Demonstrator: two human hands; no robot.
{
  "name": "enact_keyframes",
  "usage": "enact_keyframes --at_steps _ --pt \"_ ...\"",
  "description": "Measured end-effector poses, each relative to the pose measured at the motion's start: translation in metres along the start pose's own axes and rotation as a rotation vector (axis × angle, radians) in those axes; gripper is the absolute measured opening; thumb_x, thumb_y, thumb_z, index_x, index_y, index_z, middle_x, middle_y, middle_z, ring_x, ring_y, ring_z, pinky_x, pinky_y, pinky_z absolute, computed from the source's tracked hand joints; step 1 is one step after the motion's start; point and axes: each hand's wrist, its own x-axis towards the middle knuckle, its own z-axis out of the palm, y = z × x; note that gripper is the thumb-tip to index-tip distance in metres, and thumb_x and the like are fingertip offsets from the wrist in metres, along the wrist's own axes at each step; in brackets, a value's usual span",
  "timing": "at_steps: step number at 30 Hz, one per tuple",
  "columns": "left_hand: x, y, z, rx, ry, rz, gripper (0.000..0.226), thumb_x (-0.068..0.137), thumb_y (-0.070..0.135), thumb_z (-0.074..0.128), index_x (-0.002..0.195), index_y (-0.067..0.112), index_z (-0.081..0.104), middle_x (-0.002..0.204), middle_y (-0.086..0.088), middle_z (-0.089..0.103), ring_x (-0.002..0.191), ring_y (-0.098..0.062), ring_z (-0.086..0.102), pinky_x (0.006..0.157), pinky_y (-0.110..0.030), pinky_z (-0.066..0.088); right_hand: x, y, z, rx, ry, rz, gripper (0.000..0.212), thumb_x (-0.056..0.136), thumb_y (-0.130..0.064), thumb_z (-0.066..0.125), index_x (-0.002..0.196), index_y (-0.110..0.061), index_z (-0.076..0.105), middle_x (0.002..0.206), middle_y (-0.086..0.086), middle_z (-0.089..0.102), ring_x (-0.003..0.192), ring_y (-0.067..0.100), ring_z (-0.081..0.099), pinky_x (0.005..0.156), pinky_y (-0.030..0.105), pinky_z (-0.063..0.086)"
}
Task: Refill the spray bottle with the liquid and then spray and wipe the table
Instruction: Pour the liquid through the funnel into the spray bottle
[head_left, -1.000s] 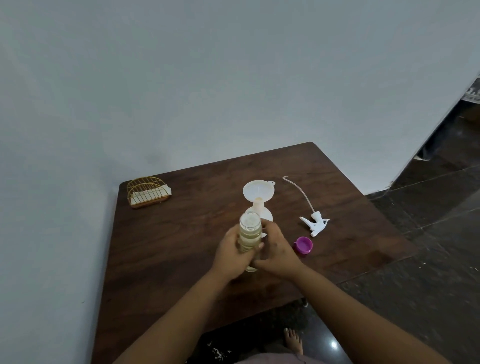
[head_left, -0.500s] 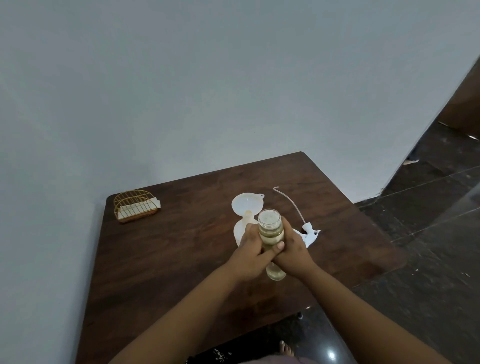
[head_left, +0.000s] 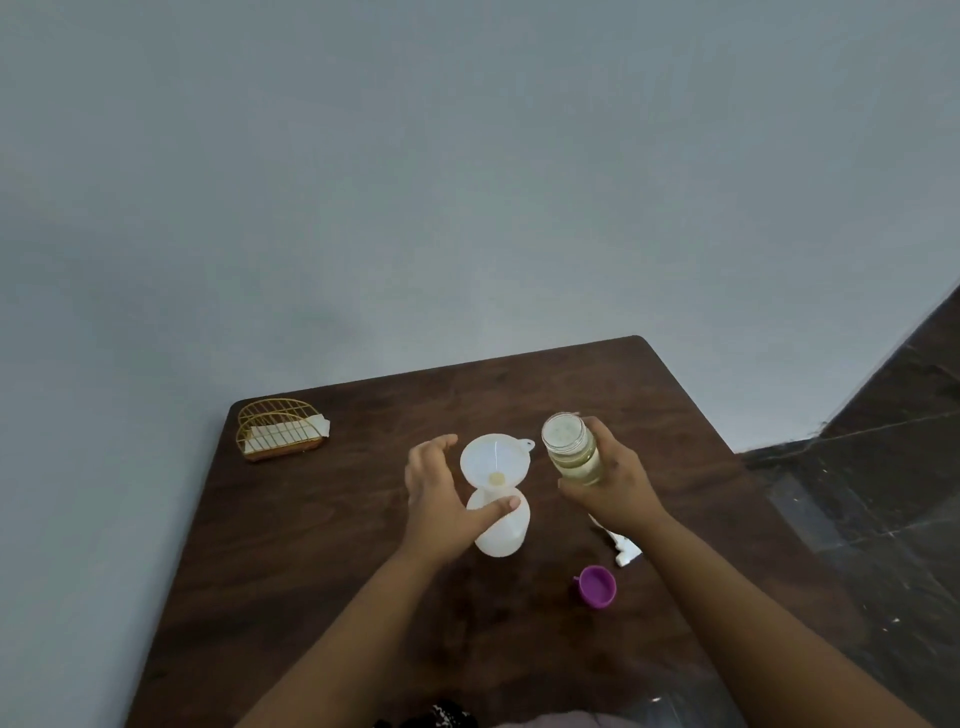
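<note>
A white spray bottle (head_left: 501, 530) stands on the dark wooden table (head_left: 322, 545) with a white funnel (head_left: 493, 460) in its neck. My left hand (head_left: 436, 499) cups around its left side, thumb lying on the bottle's shoulder, fingers fairly straight beside the funnel. My right hand (head_left: 610, 483) grips an uncapped clear jar of yellowish liquid (head_left: 571, 454), held upright to the right of the funnel. The jar's purple cap (head_left: 597, 585) lies on the table. The white spray head (head_left: 626, 551) lies partly hidden under my right wrist.
A gold wire napkin holder (head_left: 280, 428) with white napkins sits at the table's far left corner. The table stands against a plain wall. A dark tiled floor (head_left: 883, 493) lies to the right.
Both hands held the jar together before. My left hand has let go and moved to the spray bottle, and my right hand has carried the jar to the right of the funnel.
</note>
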Motion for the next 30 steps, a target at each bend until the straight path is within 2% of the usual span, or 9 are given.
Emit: enact_keyframes --at_steps 3,6,14,20,24,26,30 --pt "0.007 -0.007 0.004 -0.057 -0.141 -0.139 0.128 0.046 0.065 0.086 0.149 0.027 0.021 0.155 0.006 0.020 0.142 -0.020 0.026 0.113 -0.050 0.036 0.020 0.001 -0.002 -0.015 -0.048 -0.059 0.053 0.065 0.000 0.073 0.106 -0.027 0.054 0.091 -0.010 0.065 0.081 0.005 0.062 0.069 0.010 0.046" --pt "0.010 -0.009 0.012 -0.127 -0.174 -0.172 0.134 0.039 0.069 0.084 0.149 0.028 0.020 0.155 0.006 0.027 0.141 -0.019 0.031 0.112 -0.049 0.037 0.037 0.004 -0.001 -0.006 -0.099 -0.140 0.049 0.066 0.001 0.074 0.104 -0.024 0.056 0.092 -0.011 0.064 0.083 0.008 0.063 0.070 0.016 0.050" --pt "0.013 -0.007 0.023 -0.311 -0.122 -0.190 0.113 0.054 0.044 0.093 0.145 0.033 0.028 0.133 0.017 0.045 0.123 -0.011 0.048 0.099 -0.033 0.050 0.071 0.010 0.006 -0.078 -0.201 -0.266 0.046 0.065 -0.013 0.076 0.106 -0.021 0.056 0.097 -0.008 0.063 0.089 0.010 0.059 0.074 0.029 0.049" --pt "0.014 -0.007 0.024 -0.369 -0.075 -0.198 0.091 0.055 0.038 0.094 0.132 0.035 0.044 0.127 0.014 0.055 0.117 -0.012 0.056 0.093 -0.036 0.056 0.083 0.011 0.012 -0.129 -0.265 -0.337 0.047 0.065 -0.017 0.081 0.105 -0.021 0.057 0.093 -0.007 0.062 0.085 0.013 0.057 0.072 0.031 0.047" --pt "0.015 -0.003 0.023 -0.386 -0.063 -0.188 0.085 0.057 0.029 0.095 0.129 0.030 0.048 0.122 0.015 0.058 0.112 -0.007 0.059 0.086 -0.027 0.057 0.092 0.016 0.017 -0.244 -0.302 -0.341 0.054 0.066 -0.030 0.082 0.112 -0.025 0.054 0.096 -0.006 0.059 0.087 0.016 0.056 0.077 0.039 0.049" --pt "0.015 -0.001 0.021 -0.389 -0.065 -0.189 0.081 0.059 0.025 0.094 0.126 0.031 0.049 0.119 0.016 0.058 0.108 -0.004 0.059 0.081 -0.021 0.056 0.095 0.017 0.020 -0.289 -0.311 -0.354 0.058 0.066 -0.030 0.082 0.115 -0.024 0.052 0.098 -0.003 0.059 0.089 0.019 0.056 0.080 0.043 0.050" --pt "0.014 -0.001 0.020 -0.366 -0.057 -0.188 0.078 0.059 0.029 0.094 0.123 0.034 0.048 0.117 0.020 0.057 0.107 -0.004 0.058 0.079 -0.021 0.056 0.099 0.013 0.021 -0.311 -0.320 -0.369 0.058 0.066 -0.025 0.082 0.116 -0.022 0.053 0.099 -0.002 0.059 0.090 0.020 0.055 0.082 0.044 0.049"
